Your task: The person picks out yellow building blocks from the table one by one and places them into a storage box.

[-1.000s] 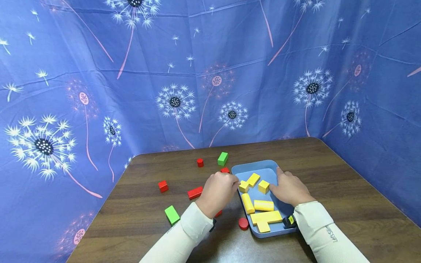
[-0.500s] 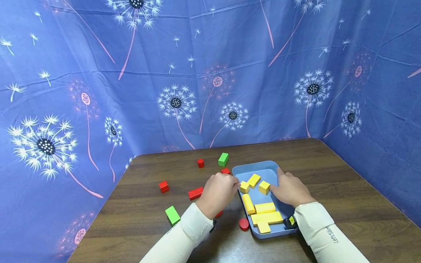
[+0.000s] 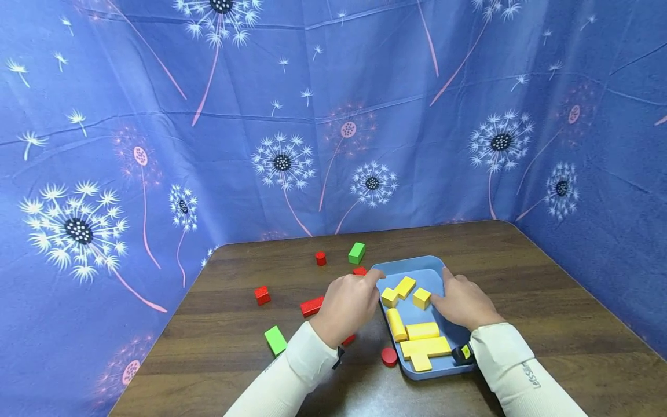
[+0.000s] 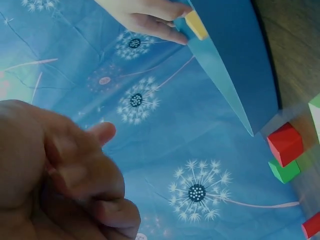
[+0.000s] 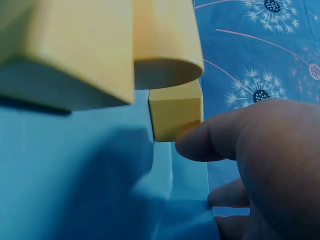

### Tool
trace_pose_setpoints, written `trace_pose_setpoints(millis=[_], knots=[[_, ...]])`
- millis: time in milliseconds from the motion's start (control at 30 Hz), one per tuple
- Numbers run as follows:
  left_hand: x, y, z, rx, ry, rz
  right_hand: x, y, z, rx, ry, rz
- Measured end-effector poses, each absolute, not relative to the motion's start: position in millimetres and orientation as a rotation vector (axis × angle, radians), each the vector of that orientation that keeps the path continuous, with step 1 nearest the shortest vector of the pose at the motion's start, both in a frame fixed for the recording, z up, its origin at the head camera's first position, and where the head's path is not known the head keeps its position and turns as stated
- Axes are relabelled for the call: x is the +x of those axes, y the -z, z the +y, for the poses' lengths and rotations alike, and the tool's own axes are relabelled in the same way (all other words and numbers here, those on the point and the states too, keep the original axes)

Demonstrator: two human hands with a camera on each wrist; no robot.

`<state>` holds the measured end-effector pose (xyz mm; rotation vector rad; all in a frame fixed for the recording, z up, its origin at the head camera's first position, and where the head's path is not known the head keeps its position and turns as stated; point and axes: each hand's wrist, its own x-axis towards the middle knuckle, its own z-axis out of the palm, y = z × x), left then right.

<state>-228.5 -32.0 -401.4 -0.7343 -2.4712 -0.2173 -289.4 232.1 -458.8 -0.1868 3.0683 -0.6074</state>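
Observation:
A shallow blue tray (image 3: 433,278) holds several yellow blocks. Across its right wall lies my right hand (image 3: 466,302), gripping it with the thumb inside and the fingers outside. In the right wrist view the thumb (image 5: 202,142) overlaps the corner of a yellow cube (image 5: 176,117). My left hand (image 3: 348,304) hovers at the tray's left rim, index finger stretched over the edge, the others loosely bent. Nothing shows within its fingers (image 4: 85,175) in the left wrist view. Below that fingertip sit another yellow cube (image 3: 389,297) and a yellow rectangular block (image 3: 405,287).
Left of the tray lie red blocks, including a cube (image 3: 263,295), a bar (image 3: 311,306) and a small cylinder (image 3: 321,258). A red disc (image 3: 388,357) sits by the tray's near-left corner. Two green blocks, one far (image 3: 356,252) and one near (image 3: 275,340), rest on the table.
My left index finger has lifted away from the yellow cube and straightened over the rim. The right hand stays on the tray. The head view has shifted slightly.

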Motion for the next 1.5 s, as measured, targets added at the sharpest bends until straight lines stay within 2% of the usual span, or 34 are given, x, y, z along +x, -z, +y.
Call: trace_pose_setpoints(millis=[567,967,1500], knots=[[-216.9,383.2,-37.7,-0.825,0.257,-2.349,-291.8,458.0,235.1,-0.24,0.606,3.068],[-206.4,362.0,-29.3,-1.03,0.438,-2.322,-291.7,459.6,254.4,-0.246,0.595,3.064],[-183.1,344.2,-27.5,-0.981,0.511,-2.249,-288.7,462.3,260.9,-0.235,0.604,3.069]])
